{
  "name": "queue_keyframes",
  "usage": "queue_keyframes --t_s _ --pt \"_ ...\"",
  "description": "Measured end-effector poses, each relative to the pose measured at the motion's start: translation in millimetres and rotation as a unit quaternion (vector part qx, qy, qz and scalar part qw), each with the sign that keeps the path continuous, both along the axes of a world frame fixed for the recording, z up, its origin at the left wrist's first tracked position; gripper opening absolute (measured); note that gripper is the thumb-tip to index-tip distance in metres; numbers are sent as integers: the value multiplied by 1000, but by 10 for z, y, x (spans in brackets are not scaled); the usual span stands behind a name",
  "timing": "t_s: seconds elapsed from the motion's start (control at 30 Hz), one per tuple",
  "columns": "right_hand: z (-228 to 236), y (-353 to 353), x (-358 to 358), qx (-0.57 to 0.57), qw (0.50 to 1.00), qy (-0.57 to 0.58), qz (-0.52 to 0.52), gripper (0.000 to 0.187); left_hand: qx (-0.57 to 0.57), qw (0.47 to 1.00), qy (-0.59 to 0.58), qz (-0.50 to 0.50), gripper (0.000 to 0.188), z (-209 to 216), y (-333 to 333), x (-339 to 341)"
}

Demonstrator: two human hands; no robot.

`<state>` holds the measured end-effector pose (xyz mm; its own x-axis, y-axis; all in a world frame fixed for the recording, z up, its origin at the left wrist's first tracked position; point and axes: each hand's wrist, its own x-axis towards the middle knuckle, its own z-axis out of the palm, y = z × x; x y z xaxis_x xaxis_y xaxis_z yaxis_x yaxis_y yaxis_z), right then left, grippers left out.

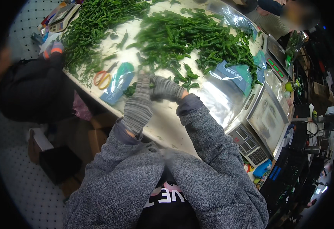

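One white counter [174, 129] stretches before you, its near edge running under your left sleeve [127, 131]. On it lie green peppers in two heaps, the left heap [102, 23] at eleven o'clock from your hands and the right heap [182, 38] at one. The scale [268, 114] stands between three and four; at three lie clear bags [218, 97], slick-looking, so a brush from your right sleeve [197, 114] might slide them. Your gloved left hand [138, 101] points toward twelve, fingers nearly straight, tips blurred; your right hand [165, 89] is half closed beside it. Whether either grips a pepper, I cannot tell. Toward ten, a blue-green bag [117, 86] lies next to scissors [106, 72]: a careless leftward sweep could tear the bag on the blades. Smallest, the loose peppers [130, 91] beside your left hand could drop off the edge if nudged toward seven.
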<state>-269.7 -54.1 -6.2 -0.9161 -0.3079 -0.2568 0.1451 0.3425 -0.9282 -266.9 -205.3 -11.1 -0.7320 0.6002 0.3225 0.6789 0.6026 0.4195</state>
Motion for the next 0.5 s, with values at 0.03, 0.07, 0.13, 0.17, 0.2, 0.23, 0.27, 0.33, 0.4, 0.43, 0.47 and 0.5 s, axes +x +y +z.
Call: queue_keyframes --t_s 0.03,0.07,0.13,0.17,0.2,0.23,0.27,0.33,0.4,0.43,0.47,0.5 --pt "102 -7 18 -91 992 -78 43 72 57 995 -86 0 61 60 -3 -2" --pt "22 -32 10 -47 999 -16 -8 70 117 979 -167 4 59 122 -2 -14" --pt "-234 -160 -40 94 985 125 -77 65 67 996 -58 0 57 54 -53 -58" --pt "-298 -236 -64 196 956 193 -103 62 76 997 17 -19 55 79 -46 -46" --pt "-340 -200 -28 151 969 183 -64 62 111 993 -35 -24 56 94 -35 -41" --pt "-190 -172 28 107 979 174 -19 62 148 985 -86 -22 58 95 -48 -39" --pt "-26 -132 85 60 984 164 25 62 182 974 -136 -22 59 119 -60 -25" --pt "51 163 55 -28 944 320 -70 40 349 878 -329 3 60 182 -75 -58" --pt "45 553 -35 -41 933 195 -299 35 227 960 -166 2 60 77 -158 -136" --pt "42 652 -60 65 920 67 -380 46 203 968 -145 0 60 83 -176 -121" --pt "-327 843 -139 304 877 164 -335 72 179 976 -126 -5 61 106 -177 -114" --pt "-459 805 -153 388 876 64 -279 87 161 979 -124 -3 60 53 -184 -107"
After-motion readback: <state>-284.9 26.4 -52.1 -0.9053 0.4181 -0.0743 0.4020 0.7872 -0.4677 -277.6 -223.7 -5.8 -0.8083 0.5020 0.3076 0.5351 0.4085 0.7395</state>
